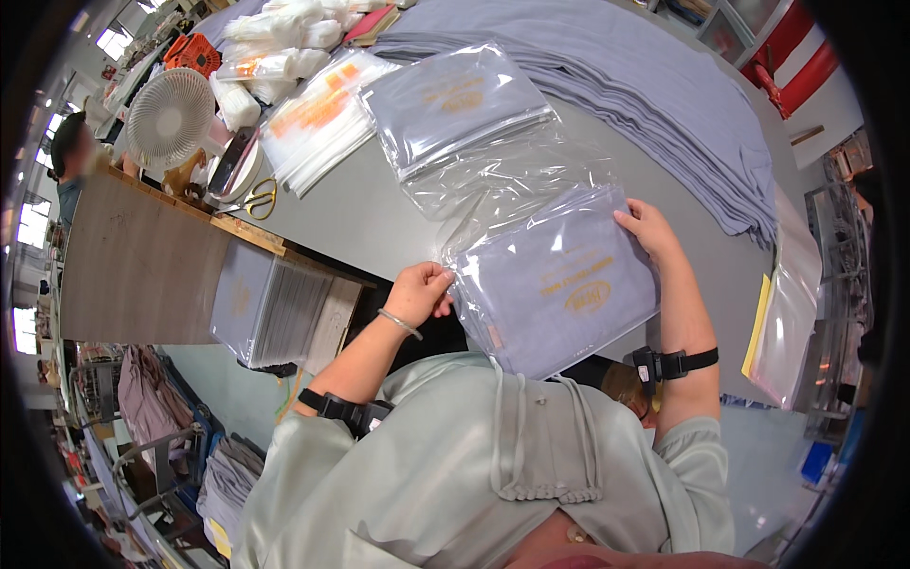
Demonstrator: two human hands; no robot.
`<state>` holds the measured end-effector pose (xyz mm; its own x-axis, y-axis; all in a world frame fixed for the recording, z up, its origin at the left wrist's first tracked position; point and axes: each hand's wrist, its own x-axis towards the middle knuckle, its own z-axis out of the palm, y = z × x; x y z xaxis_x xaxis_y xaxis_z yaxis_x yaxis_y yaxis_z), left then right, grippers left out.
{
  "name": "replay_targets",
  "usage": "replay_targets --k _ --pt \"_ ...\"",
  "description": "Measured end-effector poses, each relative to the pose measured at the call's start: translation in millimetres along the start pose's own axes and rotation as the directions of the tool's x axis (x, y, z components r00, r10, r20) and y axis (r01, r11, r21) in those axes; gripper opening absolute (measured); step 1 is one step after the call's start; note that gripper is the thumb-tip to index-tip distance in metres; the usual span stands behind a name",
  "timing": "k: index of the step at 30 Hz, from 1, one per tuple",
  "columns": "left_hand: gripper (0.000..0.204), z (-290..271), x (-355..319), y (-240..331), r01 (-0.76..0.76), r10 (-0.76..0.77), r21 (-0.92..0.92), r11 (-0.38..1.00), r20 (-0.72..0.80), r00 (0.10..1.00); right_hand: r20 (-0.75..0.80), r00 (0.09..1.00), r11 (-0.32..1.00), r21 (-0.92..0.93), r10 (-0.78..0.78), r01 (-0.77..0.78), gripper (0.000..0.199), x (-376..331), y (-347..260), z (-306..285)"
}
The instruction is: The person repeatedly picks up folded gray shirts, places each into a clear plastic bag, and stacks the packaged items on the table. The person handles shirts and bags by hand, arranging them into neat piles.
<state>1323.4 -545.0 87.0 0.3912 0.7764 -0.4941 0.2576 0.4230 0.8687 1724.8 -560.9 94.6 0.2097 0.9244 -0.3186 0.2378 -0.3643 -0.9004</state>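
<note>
The bagged cloth (pixel 555 284) hides the left hand's (pixel 419 292) fingertips and the right hand's (pixel 649 230) palm, its near corner dips behind the person's chest, and the grey cloth stack (pixel 654 95) runs off the top edge.

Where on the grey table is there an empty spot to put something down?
Bare grey table shows between the scissors, the loose clear bags and the left hand. A narrower strip lies right of the right hand, below the grey cloth stack. The far end is crowded with bag piles.
</note>
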Motion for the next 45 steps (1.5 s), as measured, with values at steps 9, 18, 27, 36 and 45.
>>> replay_targets --k 9,18,27,36,45 --pt "0.017 13.9 1.5 -3.7 -0.081 0.115 0.299 0.951 -0.095 0.989 0.023 0.998 0.998 0.023 -0.058 0.057 0.028 5.9 13.3 -16.2" --pt "0.019 22.2 -7.2 -13.8 -0.271 0.278 0.231 0.935 0.003 0.961 0.127 0.992 0.981 0.192 0.015 -0.039 0.029 -8.9 18.2 -31.7" --pt "0.021 29.9 -14.6 -36.7 -0.206 0.320 0.572 0.794 -0.106 0.941 0.026 0.990 0.983 -0.122 0.142 -0.137 0.031 -23.5 28.6 -28.9" --pt "0.017 6.8 -28.2 -5.7 -0.030 -0.001 -0.287 0.958 -0.109 0.994 -0.005 0.996 0.982 0.164 0.090 -0.088 0.047 -39.6 17.6 18.4" --pt "0.019 -30.2 -21.5 -20.1 0.058 -0.130 -0.342 0.938 -0.190 0.973 -0.236 0.928 0.866 -0.478 -0.288 0.148 0.060 -42.3 -6.9 80.3"
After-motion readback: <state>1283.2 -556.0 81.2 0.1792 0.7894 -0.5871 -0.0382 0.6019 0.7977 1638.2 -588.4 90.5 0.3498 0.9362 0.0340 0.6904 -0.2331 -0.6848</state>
